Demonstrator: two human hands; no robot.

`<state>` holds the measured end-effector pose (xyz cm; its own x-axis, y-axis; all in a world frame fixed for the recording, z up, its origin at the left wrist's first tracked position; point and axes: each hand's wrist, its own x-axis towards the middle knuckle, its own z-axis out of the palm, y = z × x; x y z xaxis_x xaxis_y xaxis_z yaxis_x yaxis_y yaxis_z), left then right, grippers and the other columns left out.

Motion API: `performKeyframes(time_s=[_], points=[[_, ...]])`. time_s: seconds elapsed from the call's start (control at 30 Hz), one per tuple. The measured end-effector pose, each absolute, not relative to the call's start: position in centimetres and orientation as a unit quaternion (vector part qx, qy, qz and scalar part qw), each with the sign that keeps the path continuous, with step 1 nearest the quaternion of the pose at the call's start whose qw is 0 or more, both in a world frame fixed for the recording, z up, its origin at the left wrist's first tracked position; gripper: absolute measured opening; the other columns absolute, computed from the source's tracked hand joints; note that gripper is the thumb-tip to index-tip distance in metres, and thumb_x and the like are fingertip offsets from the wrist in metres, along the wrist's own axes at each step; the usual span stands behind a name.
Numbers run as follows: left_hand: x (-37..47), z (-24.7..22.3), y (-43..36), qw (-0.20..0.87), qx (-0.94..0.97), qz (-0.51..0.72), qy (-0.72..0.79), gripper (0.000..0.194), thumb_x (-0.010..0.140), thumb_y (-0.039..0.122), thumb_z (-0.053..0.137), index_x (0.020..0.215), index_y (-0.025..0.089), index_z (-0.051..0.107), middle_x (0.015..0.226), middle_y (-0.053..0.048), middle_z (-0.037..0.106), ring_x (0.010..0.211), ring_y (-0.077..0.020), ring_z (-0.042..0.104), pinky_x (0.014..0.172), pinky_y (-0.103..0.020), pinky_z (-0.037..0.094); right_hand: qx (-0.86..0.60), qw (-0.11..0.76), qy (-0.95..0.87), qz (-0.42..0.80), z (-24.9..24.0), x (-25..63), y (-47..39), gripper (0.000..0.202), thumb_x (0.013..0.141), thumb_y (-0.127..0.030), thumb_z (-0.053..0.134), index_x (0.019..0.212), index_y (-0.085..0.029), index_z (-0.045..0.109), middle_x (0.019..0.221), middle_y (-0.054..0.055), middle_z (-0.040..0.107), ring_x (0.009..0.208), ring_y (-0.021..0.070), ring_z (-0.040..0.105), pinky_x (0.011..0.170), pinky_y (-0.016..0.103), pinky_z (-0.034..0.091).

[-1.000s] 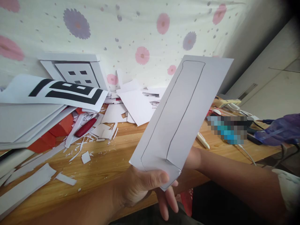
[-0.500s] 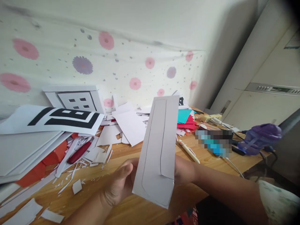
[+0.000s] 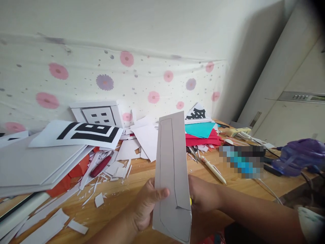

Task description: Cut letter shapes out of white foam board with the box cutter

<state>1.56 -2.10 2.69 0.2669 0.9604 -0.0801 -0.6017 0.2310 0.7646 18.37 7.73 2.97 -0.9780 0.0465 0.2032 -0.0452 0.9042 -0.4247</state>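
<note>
My left hand [image 3: 152,200] grips a tall white foam board piece [image 3: 166,169] by its left edge, thumb on the front face. Pencil lines outline a long narrow shape on the board, and a slit shows near the lower right of that outline. Behind the board's right edge is my right hand [image 3: 203,193], its fingers closed and partly hidden. A bit of yellow [image 3: 191,201] shows at those fingers; what it belongs to is hidden.
Left lie stacked white boards [image 3: 38,166], a sheet with black shapes [image 3: 88,135], a dark red-handled tool [image 3: 101,166] and paper scraps. Right are scissors [image 3: 194,154], a cream pen [image 3: 213,169], teal and red sheets [image 3: 200,129], a power strip [image 3: 237,131] and a purple bag-like thing [image 3: 299,156].
My left thumb has come onto the board's front face. The board stands a little lower and more upright. Yellow now shows at my right hand. The view has shifted left.
</note>
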Motion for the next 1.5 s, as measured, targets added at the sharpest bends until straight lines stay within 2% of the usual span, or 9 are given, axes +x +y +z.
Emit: performKeyframes(time_s=[0.43,0.57,0.87,0.97,1.03,1.17,1.27,1.37,1.5], points=[[1.6,2.9,-2.4,0.716,0.312,0.567,0.261,0.028,0.063,0.029,0.077,0.083,0.011,0.069,0.071,-0.006,0.068,0.059,-0.0147,0.061,0.056,-0.024,0.047,0.016,0.113,-0.959,0.26,3.7,18.8,7.8,0.011,0.079,-0.017,0.053,0.084,-0.02,0.063,0.078,0.006,0.066,0.073,0.015,0.061,0.067,0.024,0.047],[1.7,3.1,-2.6,0.717,0.318,0.566,0.252,0.026,0.064,0.03,0.077,0.081,0.012,0.069,0.069,-0.006,0.068,0.057,-0.0141,0.061,0.053,-0.023,0.047,0.039,0.123,-0.952,0.278,3.8,18.8,7.6,0.011,0.082,-0.023,0.052,0.082,-0.019,0.062,0.075,0.005,0.064,0.07,0.0135,0.06,0.068,0.023,0.046],[1.5,3.5,-2.6,0.712,0.321,0.573,0.248,0.024,0.065,0.03,0.077,0.078,0.012,0.068,0.067,-0.004,0.068,0.055,-0.0133,0.06,0.056,-0.024,0.048,0.034,0.128,-0.923,0.362,4.1,18.4,7.3,0.031,0.086,-0.045,0.049,0.075,-0.018,0.06,0.07,0.004,0.06,0.064,0.0112,0.054,0.062,0.021,0.044],[0.8,3.6,-2.2,0.703,0.304,0.592,0.252,0.024,0.065,0.03,0.077,0.079,0.012,0.069,0.068,-0.006,0.069,0.057,-0.0154,0.062,0.055,-0.025,0.049,0.009,0.179,-0.88,0.439,4.6,18.9,7.4,0.026,0.084,-0.04,0.055,0.071,-0.017,0.056,0.066,0.001,0.056,0.058,0.0096,0.05,0.056,0.021,0.042],[0.2,3.5,-1.8,0.683,0.292,0.61,0.278,0.027,0.066,0.029,0.076,0.086,0.012,0.069,0.074,-0.008,0.071,0.064,-0.0189,0.065,0.06,-0.028,0.051,-0.035,0.264,-0.819,0.509,5.1,19.5,7.9,0.021,0.084,-0.035,0.057,0.072,-0.017,0.053,0.064,0.0,0.054,0.058,0.0106,0.051,0.056,0.024,0.043],[0.1,3.0,-1.2,0.651,0.298,0.61,0.341,0.032,0.068,0.025,0.075,0.096,0.012,0.068,0.088,-0.011,0.072,0.075,-0.0218,0.066,0.07,-0.033,0.052,-0.135,0.37,-0.711,0.583,5.7,19.9,8.7,0.023,0.086,-0.039,0.053,0.075,-0.018,0.052,0.058,-0.002,0.05,0.058,0.0136,0.054,0.057,0.029,0.046],[0.7,2.7,-1.2,0.641,0.318,0.607,0.345,0.03,0.071,0.025,0.072,0.097,0.012,0.068,0.09,-0.012,0.072,0.076,-0.0217,0.066,0.07,-0.032,0.052,-0.197,0.322,-0.713,0.591,5.5,19.4,8.3,0.025,0.081,-0.042,0.06,0.08,-0.017,0.055,0.058,-0.003,0.05,0.053,0.0114,0.051,0.05,0.025,0.043],[1.3,2.4,-1.3,0.642,0.326,0.605,0.341,0.029,0.073,0.024,0.07,0.1,0.012,0.067,0.092,-0.012,0.072,0.075,-0.0217,0.067,0.069,-0.031,0.052,-0.241,0.29,-0.73,0.571,5.6,18.5,7.2,0.029,0.072,-0.04,0.069,0.07,-0.017,0.051,0.056,-0.005,0.045,0.049,0.0075,0.043,0.045,0.02,0.036],[1.5,2.2,-1.3,0.657,0.314,0.6,0.331,0.027,0.075,0.02,0.068,0.101,0.014,0.067,0.094,-0.012,0.072,0.079,-0.0237,0.067,0.072,-0.034,0.052,-0.26,0.284,-0.718,0.579,6.0,18.0,6.6,0.036,0.073,-0.041,0.066,0.059,-0.017,0.044,0.053,-0.007,0.038,0.046,0.0054,0.034,0.042,0.019,0.031]])
